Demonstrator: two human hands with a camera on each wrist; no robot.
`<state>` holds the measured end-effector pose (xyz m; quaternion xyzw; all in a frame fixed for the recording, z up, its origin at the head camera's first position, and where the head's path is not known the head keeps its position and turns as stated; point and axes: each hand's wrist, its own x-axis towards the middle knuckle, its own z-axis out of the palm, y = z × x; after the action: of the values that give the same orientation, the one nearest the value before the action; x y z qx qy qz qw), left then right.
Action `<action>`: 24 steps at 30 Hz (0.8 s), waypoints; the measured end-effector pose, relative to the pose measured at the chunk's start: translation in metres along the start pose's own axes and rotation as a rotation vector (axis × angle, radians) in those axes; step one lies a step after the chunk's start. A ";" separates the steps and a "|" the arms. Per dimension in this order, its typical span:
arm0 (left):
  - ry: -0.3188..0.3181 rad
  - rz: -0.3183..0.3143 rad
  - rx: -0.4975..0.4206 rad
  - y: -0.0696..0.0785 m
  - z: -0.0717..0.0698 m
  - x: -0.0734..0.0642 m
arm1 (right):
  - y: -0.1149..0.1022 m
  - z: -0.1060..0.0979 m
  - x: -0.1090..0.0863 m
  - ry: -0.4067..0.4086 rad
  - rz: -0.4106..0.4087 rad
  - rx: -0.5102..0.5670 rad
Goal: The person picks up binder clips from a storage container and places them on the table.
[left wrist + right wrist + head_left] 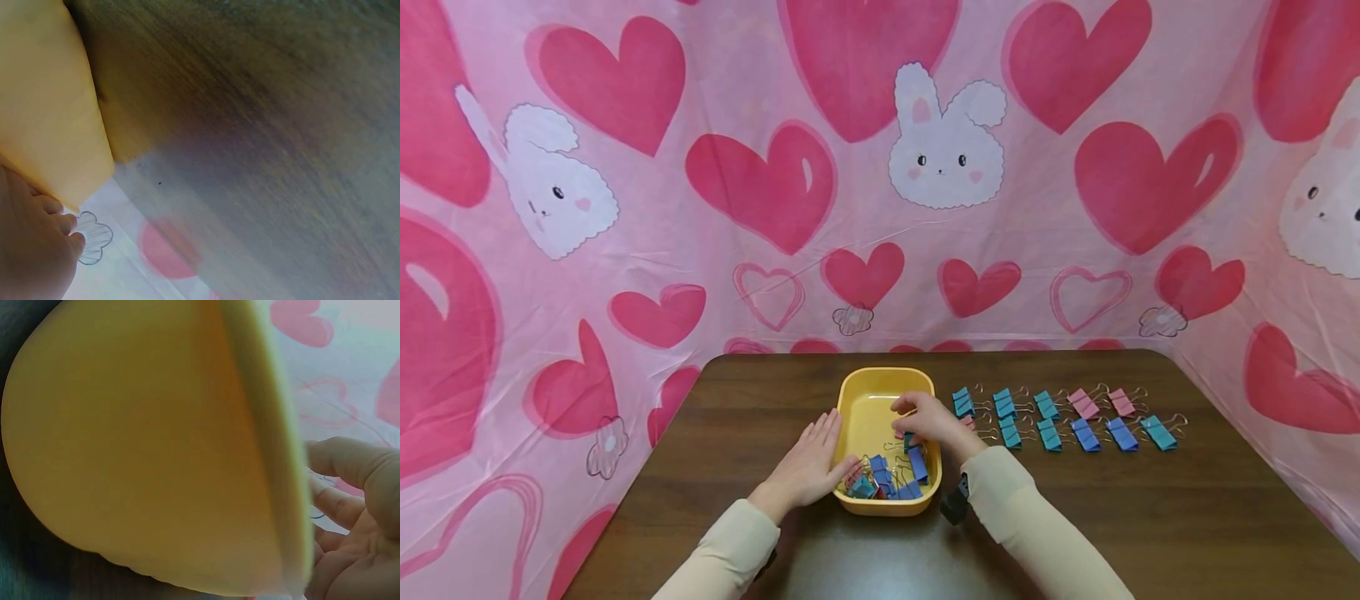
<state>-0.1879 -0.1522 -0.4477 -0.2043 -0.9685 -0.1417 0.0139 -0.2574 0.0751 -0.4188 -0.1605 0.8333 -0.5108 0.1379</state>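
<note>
A yellow plastic tray (862, 400) stands on the table with binder clips inside, mostly at its near end. Blue binder clips (917, 464) lie there beside a teal binder clip (862, 487). My left hand (805, 462) rests along the tray's left rim, fingers extended and thumb over the near-left edge. Over the right side of the tray is my right hand (929, 418), its fingers loosely bent and nothing seen between them. Its fingertips dip behind the tray wall (125, 444) in the right wrist view. Pink and dark clips show just under that hand.
Right of the tray, binder clips lie in two rows: teal binder clips (1004, 403), pink binder clips (1083, 404) and blue binder clips (1122, 435). A dark wooden table (737, 417) carries everything. Behind it hangs a pink cloth (917, 242) with hearts and rabbits.
</note>
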 end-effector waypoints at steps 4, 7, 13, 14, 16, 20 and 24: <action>0.003 0.004 -0.002 0.000 0.000 0.000 | -0.001 0.003 0.002 -0.013 0.005 -0.056; 0.006 0.003 -0.002 0.001 -0.001 0.000 | 0.000 0.005 0.004 -0.025 0.017 -0.122; 0.015 0.009 0.005 0.001 -0.001 0.000 | -0.001 0.008 0.006 -0.091 0.030 -0.233; 0.015 0.010 0.007 0.001 0.000 0.000 | -0.001 0.008 0.006 -0.102 0.029 -0.244; 0.016 0.011 0.007 0.000 0.000 0.000 | -0.002 0.009 0.005 -0.114 0.026 -0.267; 0.008 0.003 -0.005 0.000 0.000 0.000 | -0.003 0.009 0.003 -0.125 0.030 -0.282; -0.001 -0.001 -0.013 0.000 0.000 0.000 | -0.002 0.009 0.002 -0.121 0.011 -0.280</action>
<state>-0.1881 -0.1525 -0.4475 -0.2040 -0.9676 -0.1481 0.0120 -0.2555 0.0658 -0.4214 -0.2042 0.8874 -0.3781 0.1669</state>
